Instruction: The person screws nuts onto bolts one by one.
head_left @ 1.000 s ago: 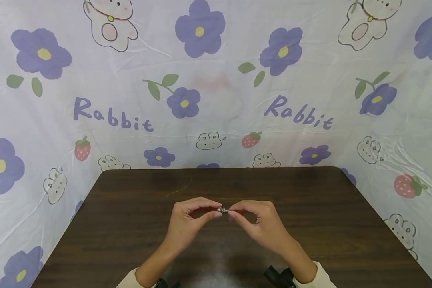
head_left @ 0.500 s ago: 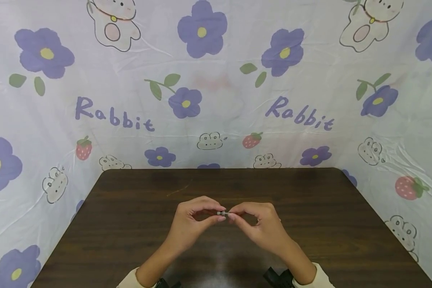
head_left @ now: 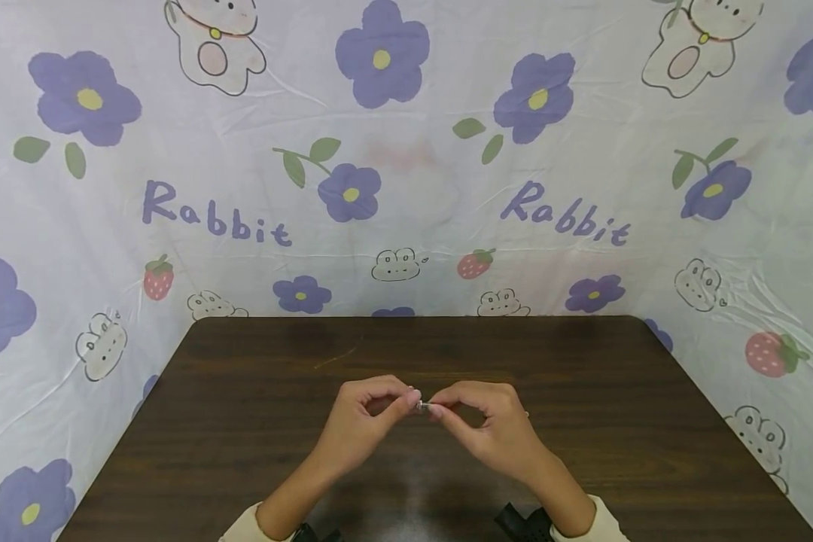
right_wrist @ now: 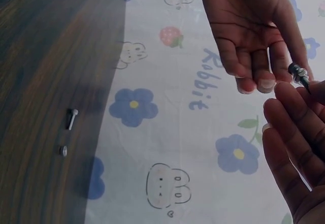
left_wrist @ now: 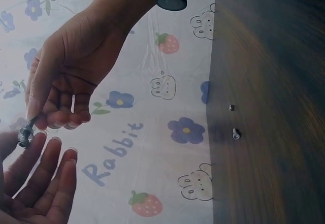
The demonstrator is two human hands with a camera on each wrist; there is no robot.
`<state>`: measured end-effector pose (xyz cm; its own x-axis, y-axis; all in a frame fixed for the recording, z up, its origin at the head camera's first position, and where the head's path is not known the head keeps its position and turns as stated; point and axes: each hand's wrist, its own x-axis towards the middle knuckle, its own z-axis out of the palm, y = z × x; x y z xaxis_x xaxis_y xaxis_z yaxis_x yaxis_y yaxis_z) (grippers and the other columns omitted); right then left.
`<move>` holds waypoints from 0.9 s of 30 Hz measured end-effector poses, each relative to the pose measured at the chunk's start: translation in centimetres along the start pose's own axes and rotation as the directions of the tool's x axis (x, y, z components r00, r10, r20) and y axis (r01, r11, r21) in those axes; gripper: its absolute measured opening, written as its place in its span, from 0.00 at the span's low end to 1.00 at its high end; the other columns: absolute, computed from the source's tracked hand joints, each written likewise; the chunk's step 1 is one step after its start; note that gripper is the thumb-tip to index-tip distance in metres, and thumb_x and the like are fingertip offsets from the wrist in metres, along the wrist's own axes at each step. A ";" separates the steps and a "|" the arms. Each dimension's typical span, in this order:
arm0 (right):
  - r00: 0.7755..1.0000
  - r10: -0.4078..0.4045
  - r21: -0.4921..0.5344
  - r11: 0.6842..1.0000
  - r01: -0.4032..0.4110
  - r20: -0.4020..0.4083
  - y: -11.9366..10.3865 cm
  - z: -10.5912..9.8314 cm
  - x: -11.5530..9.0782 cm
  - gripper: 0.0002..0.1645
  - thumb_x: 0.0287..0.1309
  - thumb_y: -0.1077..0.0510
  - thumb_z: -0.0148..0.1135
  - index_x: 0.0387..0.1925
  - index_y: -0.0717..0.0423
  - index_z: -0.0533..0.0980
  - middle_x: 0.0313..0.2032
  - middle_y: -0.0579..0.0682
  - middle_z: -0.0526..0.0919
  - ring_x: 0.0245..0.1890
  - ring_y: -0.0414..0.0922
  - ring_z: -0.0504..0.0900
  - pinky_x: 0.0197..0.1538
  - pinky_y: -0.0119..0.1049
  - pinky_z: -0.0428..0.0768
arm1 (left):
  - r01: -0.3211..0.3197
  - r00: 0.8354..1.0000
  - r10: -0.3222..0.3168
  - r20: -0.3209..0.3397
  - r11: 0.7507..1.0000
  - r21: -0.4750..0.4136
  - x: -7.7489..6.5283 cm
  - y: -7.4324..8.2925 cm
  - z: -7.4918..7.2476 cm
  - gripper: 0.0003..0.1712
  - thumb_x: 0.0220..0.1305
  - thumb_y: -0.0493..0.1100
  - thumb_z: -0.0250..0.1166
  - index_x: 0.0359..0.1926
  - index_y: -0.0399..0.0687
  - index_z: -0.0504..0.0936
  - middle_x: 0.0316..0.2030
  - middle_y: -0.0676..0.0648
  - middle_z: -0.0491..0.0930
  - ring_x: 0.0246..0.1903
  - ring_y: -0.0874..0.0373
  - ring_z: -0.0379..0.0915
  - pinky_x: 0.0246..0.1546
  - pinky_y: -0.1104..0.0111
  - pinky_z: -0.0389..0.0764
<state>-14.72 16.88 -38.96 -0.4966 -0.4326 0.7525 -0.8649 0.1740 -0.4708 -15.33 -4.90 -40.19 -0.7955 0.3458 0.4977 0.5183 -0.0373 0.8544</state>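
Over the middle of the table I hold a small metal screw (head_left: 423,405) between both hands. Its thin threaded end sits in the thumb-and-finger pinch of my right hand (head_left: 497,421). The thumb and index finger of my left hand (head_left: 362,418) are on the head end, the thumb partly covering it. A nut (left_wrist: 27,129) is on the shank close to the head in the left wrist view. Whether my left fingers press the head or the nut is hard to tell. The screw (right_wrist: 297,72) also shows in the right wrist view.
A second screw (right_wrist: 72,119) and a small nut (right_wrist: 63,151) lie on the dark wood table (head_left: 244,421). A patterned cloth (head_left: 406,150) hangs behind and beside the table. Black wrist devices (head_left: 525,521) are strapped on near the sleeves.
My left thumb first dropped below the screw, showing its head and nut, then moved up over the head end. My right hand keeps its pinch, and both hands shifted slightly down and right.
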 end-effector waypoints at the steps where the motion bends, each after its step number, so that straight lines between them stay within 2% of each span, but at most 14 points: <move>1: 1.000 -0.005 -0.003 1.000 0.005 -0.003 0.0 0.0 0.0 0.06 0.62 0.67 0.69 0.39 0.54 0.85 0.33 0.49 0.88 0.32 0.40 0.88 0.39 0.29 0.85 | 0.019 1.000 -0.019 0.002 1.000 -0.010 0.1 0.0 0.0 0.08 0.73 0.39 0.64 0.37 0.44 0.88 0.35 0.46 0.87 0.37 0.48 0.86 0.42 0.60 0.87; 4: 1.000 -0.011 -0.002 1.000 0.011 -0.008 0.0 0.0 0.0 0.07 0.61 0.69 0.69 0.38 0.55 0.85 0.33 0.50 0.89 0.33 0.41 0.88 0.39 0.30 0.85 | 0.022 1.000 -0.022 0.011 0.999 -0.033 0.2 -0.1 -0.1 0.06 0.72 0.38 0.65 0.44 0.43 0.87 0.39 0.45 0.88 0.39 0.48 0.86 0.43 0.60 0.87; 8: 1.000 -0.006 0.008 1.000 0.006 -0.003 0.0 -0.1 0.0 0.10 0.59 0.72 0.69 0.38 0.55 0.85 0.35 0.50 0.89 0.34 0.42 0.88 0.40 0.31 0.86 | -0.091 0.995 0.092 0.035 0.995 -0.035 0.4 -0.1 -0.2 0.18 0.62 0.33 0.72 0.53 0.42 0.85 0.45 0.44 0.87 0.42 0.51 0.86 0.43 0.58 0.87; 11: 1.000 -0.009 0.008 1.000 0.009 -0.001 0.0 -0.2 0.1 0.10 0.60 0.71 0.69 0.39 0.55 0.85 0.35 0.49 0.89 0.35 0.42 0.88 0.40 0.31 0.86 | -0.172 0.984 0.173 0.046 0.985 -0.023 0.5 -0.2 -0.2 0.17 0.59 0.31 0.74 0.51 0.41 0.86 0.44 0.44 0.87 0.40 0.52 0.85 0.42 0.57 0.87; 15: 1.000 -0.019 0.003 1.000 0.019 -0.008 0.1 -0.2 0.2 0.07 0.63 0.68 0.68 0.39 0.54 0.85 0.34 0.50 0.89 0.34 0.41 0.88 0.40 0.30 0.86 | -0.208 0.978 0.207 0.036 0.978 0.003 0.5 -0.3 -0.1 0.12 0.60 0.30 0.73 0.45 0.42 0.88 0.41 0.45 0.87 0.39 0.53 0.84 0.42 0.57 0.87; 19: 1.000 -0.028 0.005 1.000 0.028 -0.008 0.1 -0.1 0.2 0.07 0.63 0.68 0.68 0.39 0.54 0.85 0.34 0.50 0.88 0.33 0.40 0.88 0.39 0.30 0.85 | -0.182 0.983 0.182 0.023 0.983 0.009 0.2 -0.3 0.0 0.11 0.61 0.30 0.72 0.45 0.41 0.88 0.40 0.45 0.87 0.40 0.53 0.85 0.43 0.58 0.87; 27: 0.999 -0.040 -0.017 0.999 0.040 -0.017 0.0 0.1 -0.1 0.06 0.63 0.67 0.68 0.38 0.55 0.85 0.33 0.49 0.88 0.33 0.38 0.87 0.38 0.29 0.85 | -0.060 0.998 0.059 0.014 0.997 0.038 -0.1 -0.5 0.2 0.04 0.67 0.37 0.69 0.40 0.47 0.89 0.36 0.48 0.88 0.37 0.53 0.86 0.42 0.60 0.87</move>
<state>-14.71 16.80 -39.10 -0.4624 -0.4245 0.7784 -0.8853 0.1716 -0.4323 -15.44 -4.71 -40.70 -0.7590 0.3560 0.5451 0.5764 -0.0221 0.8169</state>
